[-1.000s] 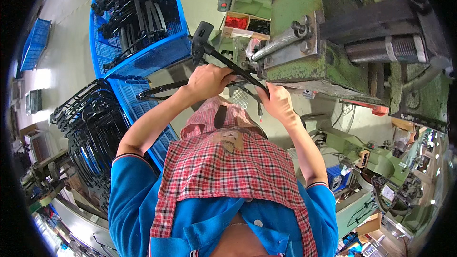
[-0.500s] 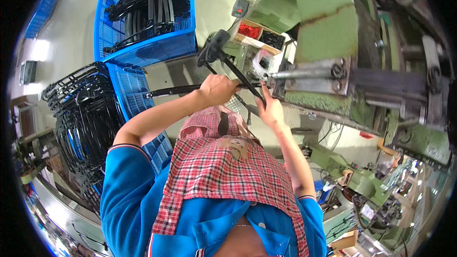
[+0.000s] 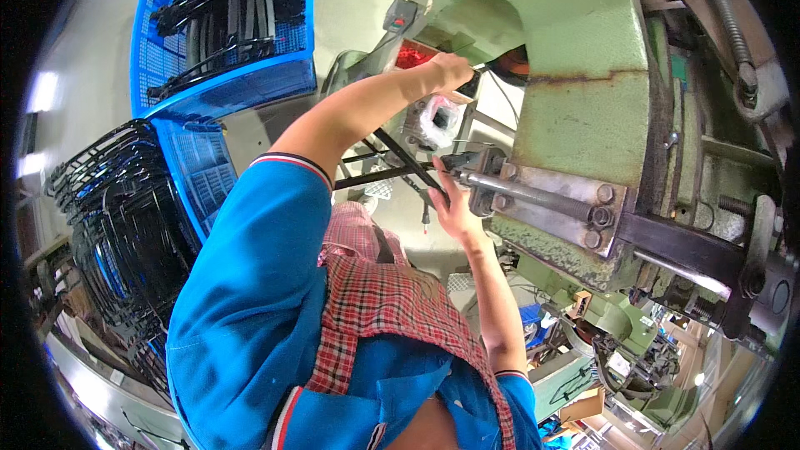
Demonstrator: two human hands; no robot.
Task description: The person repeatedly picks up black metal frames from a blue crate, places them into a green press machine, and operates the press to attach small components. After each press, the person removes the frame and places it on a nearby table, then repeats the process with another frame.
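Note:
My left hand (image 3: 451, 72) reaches far forward over a small box (image 3: 457, 97) of parts at the foot of the green machine; its fingertips are hidden, so their grip does not show. Below that arm, a black frame of crossing bars (image 3: 403, 153) extends to the machine's front, partly covered by my forearm. My right hand (image 3: 455, 209) holds the frame's end between thumb and fingers, beside a metal clamp fixture (image 3: 485, 179). Red small parts (image 3: 414, 55) show in the box, left of my left hand. A roll wrapped in clear plastic (image 3: 440, 119) sits between my two hands.
The large green machine (image 3: 583, 121) fills the right side, with a steel rod (image 3: 542, 192) across its front. A blue crate (image 3: 242, 83) of black parts stands at the far left. Nearer, several black frames (image 3: 125, 208) hang stacked. A grey switch box (image 3: 400, 15) stands beyond the parts box.
My left hand has let go of the frame's bar and moved forward to the parts box. My right hand stays at the frame near the fixture. The view has shifted.

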